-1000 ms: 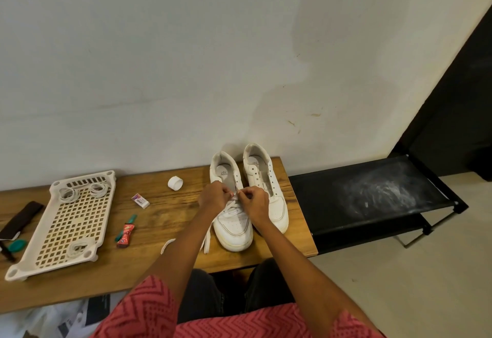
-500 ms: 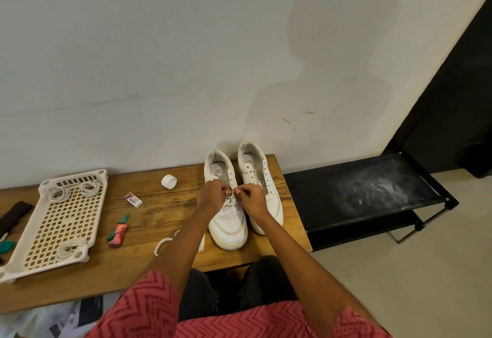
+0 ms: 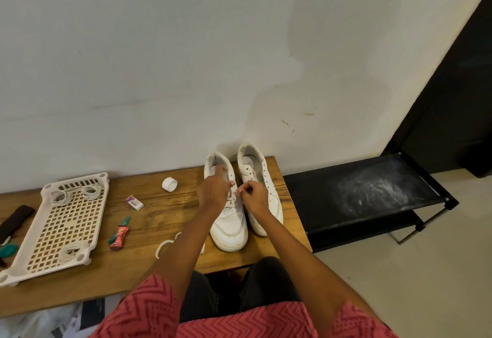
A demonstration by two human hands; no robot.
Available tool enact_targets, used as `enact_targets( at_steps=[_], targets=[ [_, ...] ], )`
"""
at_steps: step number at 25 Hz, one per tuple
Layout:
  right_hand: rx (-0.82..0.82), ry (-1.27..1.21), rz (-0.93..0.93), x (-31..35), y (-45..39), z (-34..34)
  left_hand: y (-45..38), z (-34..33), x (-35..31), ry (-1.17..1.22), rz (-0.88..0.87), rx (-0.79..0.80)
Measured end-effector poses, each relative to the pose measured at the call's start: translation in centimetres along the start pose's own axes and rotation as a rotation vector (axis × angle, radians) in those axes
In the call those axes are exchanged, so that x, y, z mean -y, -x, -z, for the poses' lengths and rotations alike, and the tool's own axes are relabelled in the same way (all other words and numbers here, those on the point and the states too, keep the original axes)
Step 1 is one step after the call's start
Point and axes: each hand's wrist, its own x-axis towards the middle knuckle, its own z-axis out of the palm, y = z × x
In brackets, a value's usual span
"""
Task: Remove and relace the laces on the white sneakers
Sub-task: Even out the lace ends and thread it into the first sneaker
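Two white sneakers stand side by side on the wooden table (image 3: 149,231), toes toward me. The left sneaker (image 3: 229,227) has lacing across its lower eyelets; the right sneaker (image 3: 262,178) shows bare eyelets. My left hand (image 3: 214,191) reaches over the left sneaker's tongue, its fingers at the upper eyelets on the lace. My right hand (image 3: 253,198) pinches a lace end over that same shoe. A loose white lace (image 3: 166,244) curls on the table by my left forearm.
A cream perforated tray (image 3: 66,226) holding coiled white laces sits at the left. A white cap (image 3: 169,184), an eraser (image 3: 134,202) and a red-green tube (image 3: 119,234) lie between tray and shoes. A black rack (image 3: 359,199) stands right of the table.
My left hand has stretched further up over the left sneaker's tongue, and my right hand has drawn slightly away to the right. The camera view has shifted a little.
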Motion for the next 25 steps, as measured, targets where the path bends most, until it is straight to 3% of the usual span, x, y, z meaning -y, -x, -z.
enact_targets(
  at_steps=[3,6,7,9,11,14,16,18,19,22,25],
  targets=[
    [-0.132,-0.175,-0.212,1.1,-1.9,3.9,-0.3,-0.2,0.1,0.043,-0.006,0.095],
    [-0.593,-0.827,-0.525,2.4,-4.9,10.4,-1.1,-0.4,1.5,0.104,0.009,0.246],
    [-0.697,-1.044,-0.522,2.9,-5.6,12.1,-1.2,-0.3,2.0,0.154,0.003,0.29],
    [-0.747,-1.094,-0.437,4.1,-6.3,13.9,-1.2,0.3,2.2,0.266,-0.007,0.36],
    [-0.568,-0.784,-0.295,5.4,-6.1,13.1,-1.2,0.8,2.3,0.315,-0.019,0.403],
    [0.016,-0.031,0.053,5.7,-4.1,8.6,-1.4,0.6,2.7,0.25,-0.06,0.414],
    [0.329,0.337,0.111,4.2,-2.9,5.0,-1.5,0.4,2.9,0.23,-0.055,0.41],
    [0.432,0.604,0.121,2.7,-2.0,2.5,-1.5,0.2,3.0,0.217,-0.061,0.411],
    [0.421,0.626,0.11,2.2,-1.8,2.0,-1.5,0.2,3.0,0.206,-0.061,0.415],
    [0.223,0.14,-0.056,2.7,-1.9,3.2,-1.6,0.0,2.9,0.199,-0.019,0.411],
    [-0.361,-0.33,-0.348,4.0,-4.0,9.4,-1.7,0.0,2.6,0.201,0.012,0.413]
  ],
)
